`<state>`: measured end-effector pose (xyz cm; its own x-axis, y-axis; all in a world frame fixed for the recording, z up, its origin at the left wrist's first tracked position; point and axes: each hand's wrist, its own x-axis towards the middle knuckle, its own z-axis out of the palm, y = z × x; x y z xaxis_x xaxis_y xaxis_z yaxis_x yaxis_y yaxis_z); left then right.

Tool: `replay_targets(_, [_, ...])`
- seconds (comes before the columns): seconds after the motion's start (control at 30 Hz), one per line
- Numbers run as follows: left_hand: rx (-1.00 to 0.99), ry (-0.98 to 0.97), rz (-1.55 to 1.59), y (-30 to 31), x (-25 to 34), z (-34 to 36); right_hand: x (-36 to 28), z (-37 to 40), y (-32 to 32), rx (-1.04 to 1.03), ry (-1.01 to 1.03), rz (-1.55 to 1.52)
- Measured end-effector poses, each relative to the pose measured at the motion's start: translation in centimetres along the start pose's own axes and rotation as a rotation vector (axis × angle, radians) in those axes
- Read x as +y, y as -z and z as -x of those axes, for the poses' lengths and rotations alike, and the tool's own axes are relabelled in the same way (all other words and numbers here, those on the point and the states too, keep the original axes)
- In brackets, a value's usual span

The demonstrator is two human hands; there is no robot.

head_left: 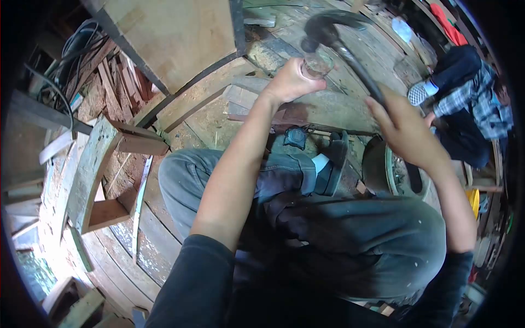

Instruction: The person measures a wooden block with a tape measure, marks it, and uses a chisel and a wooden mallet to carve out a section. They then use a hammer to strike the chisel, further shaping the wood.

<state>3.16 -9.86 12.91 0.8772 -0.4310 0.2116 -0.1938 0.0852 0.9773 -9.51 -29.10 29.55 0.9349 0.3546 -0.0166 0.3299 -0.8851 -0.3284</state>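
Note:
My right hand (403, 123) is wrapped round the handle of a claw hammer (350, 54), whose blurred head is up at the top centre. Just below and left of that head, my left hand (295, 82) grips a short, round, brownish-green object (317, 65) that I cannot identify clearly. The hammer's striking face is close to its top; contact cannot be made out. Under my hands lies a curved wooden piece (328, 106). A dark tape measure (295, 137) rests on the floor between my forearms.
A curved wooden frame (93, 175) stands at left, near scrap wood and black cables (82, 46). A large panel (175, 38) is at the top. At right sits another person (465, 104) in a plaid shirt. A dark container (383, 164) stands by my right knee.

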Motion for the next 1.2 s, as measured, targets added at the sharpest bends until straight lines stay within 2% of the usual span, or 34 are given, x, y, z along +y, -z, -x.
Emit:
replay_targets(0.07, [-0.040, 0.103, -0.124, -0.4, -1.0, 0.0, 0.6, -0.5, -1.4, 0.039, 0.028, -0.061])
replay_targets(0.1, [-0.060, -0.067, 0.049, -1.1, -0.6, 0.5, 0.4, -0.8, -1.4, -0.050, 0.013, -0.080])
replay_targets(0.13, [-0.053, -0.077, 0.045, -1.0, -0.4, 0.8, 0.4, -1.3, -1.5, -0.146, 0.002, -0.097])
replay_targets(0.17, [-0.042, -0.090, 0.093, -0.9, -0.3, 1.0, 0.7, -1.0, -2.5, -0.049, 0.070, -0.194])
replay_targets(0.2, [-0.033, -0.100, 0.142, -0.8, -0.2, 1.1, 0.7, -0.7, -3.3, -0.053, 0.075, -0.191])
replay_targets(0.23, [0.007, -0.033, -0.084, -0.5, -0.8, 1.0, 0.6, -0.3, -4.0, -0.002, -0.016, -0.322])
replay_targets(0.27, [0.017, -0.028, -0.081, -0.3, -1.3, 1.2, 0.7, -0.1, -4.9, 0.049, -0.110, -0.453])
replay_targets(0.3, [-0.009, -0.077, -0.008, -0.2, -1.1, 1.6, 0.8, 0.2, -6.0, 0.143, -0.127, -0.576])
replay_targets(0.33, [-0.039, -0.129, 0.061, -0.1, -0.4, 1.9, 0.8, 0.3, -6.4, 0.140, -0.125, -0.578])
replay_targets(0.4, [-0.036, -0.128, 0.159, -0.4, 0.6, 3.0, 0.8, 0.3, -7.3, 0.288, -0.253, -0.994])
replay_targets(0.43, [-0.066, -0.140, 0.117, -0.2, 0.9, 3.1, 1.6, -0.1, -8.2, 0.366, -0.212, -1.017])
replay_targets(0.6, [-0.201, -0.245, 0.038, 2.6, 1.5, 2.8, 7.7, -0.6, -12.4, 0.387, -0.418, -0.951])
replay_targets(0.63, [-0.242, -0.133, 0.013, 3.8, 2.9, 3.1, 9.8, -0.6, -13.5, 0.298, -0.453, -0.813])
replay_targets(0.67, [-0.246, -0.116, 0.020, 4.9, 2.0, 3.0, 11.7, -0.4, -14.8, 0.201, -0.491, -0.679])
replay_targets(0.7, [-0.223, -0.172, 0.009, 5.8, 0.9, 2.8, 13.3, 0.2, -16.6, 0.191, -0.514, -0.689])
replay_targets(0.77, [-0.259, -0.273, -0.032, 7.9, -0.7, 2.5, 16.3, 1.0, -20.1, 0.247, -0.374, -0.280])
replay_targets(0.8, [-0.273, -0.259, -0.026, 8.7, -0.7, 2.3, 16.9, 1.0, -21.3, 0.269, -0.297, -0.075])
replay_targets(0.83, [-0.316, -0.277, 0.068, 9.3, 0.0, 2.5, 15.6, 1.0, -20.8, 0.209, -0.423, -0.166])
replay_targets(0.9, [-0.369, -0.277, 0.183, 9.4, 0.1, 3.1, 14.5, 0.9, -20.8, 0.205, -0.439, -0.164])
replay_targets(1.0, [-0.140, -0.396, 0.472, 8.9, -0.2, 4.4, 13.6, 0.6, -21.3, 0.208, -0.513, -0.254])
replay_targets(1.07, [-0.084, -0.379, 0.378, 9.3, 0.5, 5.1, 13.9, 0.8, -21.9, 0.285, -0.375, -0.123])
replay_targets(1.13, [-0.145, -0.378, 0.424, 10.3, 0.0, 5.2, 13.7, 0.9, -21.6, 0.244, -0.396, -0.164])
replay_targets(1.2, [-0.105, -0.415, 0.410, 11.0, -0.6, 5.3, 13.6, 0.8, -21.2, 0.246, -0.368, -0.151])
